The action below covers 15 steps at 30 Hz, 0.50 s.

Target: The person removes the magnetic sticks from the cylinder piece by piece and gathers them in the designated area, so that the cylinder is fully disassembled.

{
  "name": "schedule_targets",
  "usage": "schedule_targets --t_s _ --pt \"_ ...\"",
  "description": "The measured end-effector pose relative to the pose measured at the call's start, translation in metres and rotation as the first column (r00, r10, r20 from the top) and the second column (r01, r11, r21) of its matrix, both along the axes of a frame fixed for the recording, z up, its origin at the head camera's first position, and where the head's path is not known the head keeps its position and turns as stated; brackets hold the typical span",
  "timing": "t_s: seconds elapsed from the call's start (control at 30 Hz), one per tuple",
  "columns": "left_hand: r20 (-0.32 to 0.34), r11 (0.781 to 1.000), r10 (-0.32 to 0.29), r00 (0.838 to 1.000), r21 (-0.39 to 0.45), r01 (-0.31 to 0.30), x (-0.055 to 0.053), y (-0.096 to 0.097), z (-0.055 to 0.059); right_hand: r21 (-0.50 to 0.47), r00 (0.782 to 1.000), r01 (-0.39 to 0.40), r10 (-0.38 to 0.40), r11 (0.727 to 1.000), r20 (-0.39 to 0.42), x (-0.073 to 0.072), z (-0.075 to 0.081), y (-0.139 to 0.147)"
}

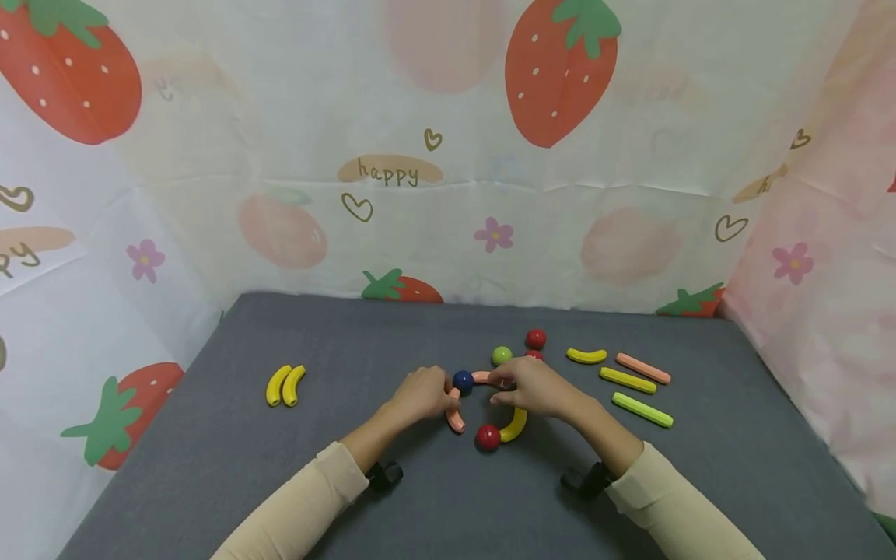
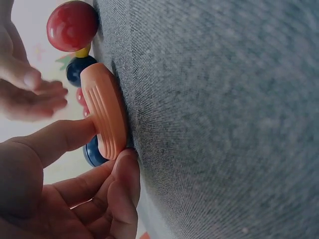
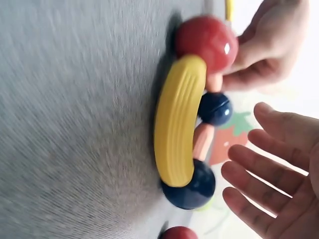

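Observation:
Between thumb and fingers, my left hand (image 1: 423, 393) pinches a curved orange-pink magnetic-type stick (image 2: 105, 109) lying on the grey cloth. The stick's far end meets a dark blue ball (image 1: 463, 381). A second pink stick (image 1: 481, 377) runs right from that ball towards another dark blue ball (image 3: 189, 186), mostly hidden by my right hand in the head view. From there a curved yellow stick (image 3: 177, 122) leads to a red ball (image 1: 488, 437) at the near side. My right hand (image 1: 535, 385) hovers beside the yellow stick, fingers spread and holding nothing.
Behind the right hand are a green ball (image 1: 501, 355) and two red balls (image 1: 535, 338). To the right lie a curved yellow stick (image 1: 586, 356) and straight pink (image 1: 642, 368), yellow (image 1: 628, 380) and green (image 1: 642, 410) sticks. Two curved yellow sticks (image 1: 278, 386) lie at left.

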<state>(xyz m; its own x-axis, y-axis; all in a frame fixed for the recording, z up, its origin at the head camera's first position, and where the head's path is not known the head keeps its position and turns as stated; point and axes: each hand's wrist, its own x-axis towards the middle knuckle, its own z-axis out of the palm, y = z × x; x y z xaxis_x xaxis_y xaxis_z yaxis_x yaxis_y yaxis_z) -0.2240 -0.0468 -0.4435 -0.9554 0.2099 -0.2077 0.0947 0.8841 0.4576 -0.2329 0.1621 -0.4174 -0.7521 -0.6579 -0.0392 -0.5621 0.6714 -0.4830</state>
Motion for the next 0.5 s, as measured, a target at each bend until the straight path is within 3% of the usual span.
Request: schedule_targets --t_s 0.23,0.5 --pt "-0.004 1.0 -0.005 1.0 0.012 0.005 0.002 -0.001 0.0 0.049 0.998 0.057 -0.056 0.997 -0.04 -0.021 -0.004 -0.007" --pt "-0.011 0.999 -0.011 1.0 0.036 0.011 0.003 -0.002 0.002 0.153 0.994 0.106 -0.103 0.983 -0.029 -0.021 -0.011 -0.001"
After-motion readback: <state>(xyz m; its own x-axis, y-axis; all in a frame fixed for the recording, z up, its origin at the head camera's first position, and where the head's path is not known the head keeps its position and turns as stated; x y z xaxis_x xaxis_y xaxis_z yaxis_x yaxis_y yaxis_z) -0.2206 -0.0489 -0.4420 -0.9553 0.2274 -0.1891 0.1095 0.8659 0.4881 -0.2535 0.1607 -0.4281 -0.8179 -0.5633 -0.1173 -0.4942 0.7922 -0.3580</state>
